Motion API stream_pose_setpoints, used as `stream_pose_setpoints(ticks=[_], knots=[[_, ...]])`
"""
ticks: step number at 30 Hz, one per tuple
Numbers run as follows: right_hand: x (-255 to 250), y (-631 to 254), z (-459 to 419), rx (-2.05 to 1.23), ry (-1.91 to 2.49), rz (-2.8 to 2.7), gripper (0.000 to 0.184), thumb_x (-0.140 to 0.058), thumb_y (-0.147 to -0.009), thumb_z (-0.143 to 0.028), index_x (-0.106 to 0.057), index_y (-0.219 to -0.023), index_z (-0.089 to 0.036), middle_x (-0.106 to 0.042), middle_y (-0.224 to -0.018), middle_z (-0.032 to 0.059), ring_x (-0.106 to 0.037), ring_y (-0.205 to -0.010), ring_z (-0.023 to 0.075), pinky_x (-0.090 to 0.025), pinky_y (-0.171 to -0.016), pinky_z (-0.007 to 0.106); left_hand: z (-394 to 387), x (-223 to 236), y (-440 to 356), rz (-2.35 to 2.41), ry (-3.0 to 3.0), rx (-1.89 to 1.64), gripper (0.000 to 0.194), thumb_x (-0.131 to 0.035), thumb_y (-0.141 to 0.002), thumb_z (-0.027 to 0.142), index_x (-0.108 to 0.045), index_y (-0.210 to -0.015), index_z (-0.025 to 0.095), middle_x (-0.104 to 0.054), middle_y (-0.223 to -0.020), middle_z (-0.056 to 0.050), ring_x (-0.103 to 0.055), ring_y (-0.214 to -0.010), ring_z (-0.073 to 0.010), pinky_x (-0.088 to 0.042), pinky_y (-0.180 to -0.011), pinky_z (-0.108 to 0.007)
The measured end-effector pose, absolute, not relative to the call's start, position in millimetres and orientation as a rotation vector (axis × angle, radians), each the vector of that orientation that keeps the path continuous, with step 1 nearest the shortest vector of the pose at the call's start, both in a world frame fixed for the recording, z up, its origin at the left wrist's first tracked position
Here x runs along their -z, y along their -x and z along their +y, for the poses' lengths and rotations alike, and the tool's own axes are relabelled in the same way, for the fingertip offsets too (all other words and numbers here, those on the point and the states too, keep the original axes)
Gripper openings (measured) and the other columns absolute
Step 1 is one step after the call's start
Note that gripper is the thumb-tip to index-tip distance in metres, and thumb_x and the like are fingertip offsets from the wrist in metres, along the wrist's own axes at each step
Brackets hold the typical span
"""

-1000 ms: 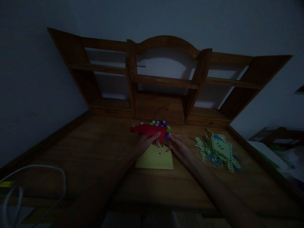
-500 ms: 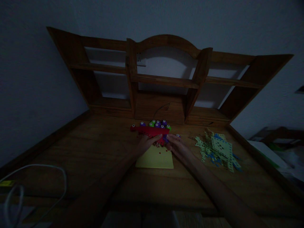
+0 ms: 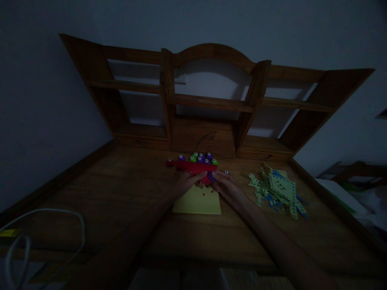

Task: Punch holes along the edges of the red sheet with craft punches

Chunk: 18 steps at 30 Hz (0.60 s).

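Observation:
My left hand point(image 3: 186, 182) is closed on the lower edge of a red sheet point(image 3: 196, 166), which tilts up over a stack of pale yellow paper point(image 3: 197, 201). Small holes show along the sheet's lower left part. In my right hand point(image 3: 226, 185), fingers are closed around a small purple craft punch point(image 3: 211, 176) at the sheet's right part; its underside is hidden. Little red cut-out bits point(image 3: 203, 194) lie on the yellow paper. Just behind the sheet stand several green and purple craft punches point(image 3: 200, 159) with white round tops. A red punch point(image 3: 169, 162) sits at the sheet's left end.
Punched yellow and blue sheets with scraps point(image 3: 282, 187) are heaped at the right of the wooden desk point(image 3: 136, 181). Another purple punch point(image 3: 226, 172) stands beyond my right hand. A wooden shelf unit point(image 3: 208, 102) rises at the back. A white cable point(image 3: 81, 225) loops at the left front.
Both hands stay nearly in place. The red sheet's right end has shifted very slightly to the right and up.

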State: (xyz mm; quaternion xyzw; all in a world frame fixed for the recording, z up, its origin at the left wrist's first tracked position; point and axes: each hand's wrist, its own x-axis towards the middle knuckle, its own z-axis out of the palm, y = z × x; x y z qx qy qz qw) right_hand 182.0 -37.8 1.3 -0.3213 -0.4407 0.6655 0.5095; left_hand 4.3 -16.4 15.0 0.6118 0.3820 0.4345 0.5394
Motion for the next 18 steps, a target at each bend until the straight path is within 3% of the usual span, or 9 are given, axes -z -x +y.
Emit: stream_pose_setpoints(ticks=[18], knots=[[4.1,-184.2,-33.8,-1.596,0.777,-1.104,0.02,-0.076,-0.076,-0.037,-0.07,-0.08,-0.019,-0.055,-0.062,-0.0022,-0.041,-0.051,0.0083,-0.033,-0.051,0.024,-13.1,-12.9,-1.7,0.915,-1.561,-0.982,0.038,-0.06,-0.08,0.05,-0.058,-0.061,0.017,-0.058,-0.058,-0.001,-0.057,-0.061,-0.016,-0.044,-0.066,-0.027]])
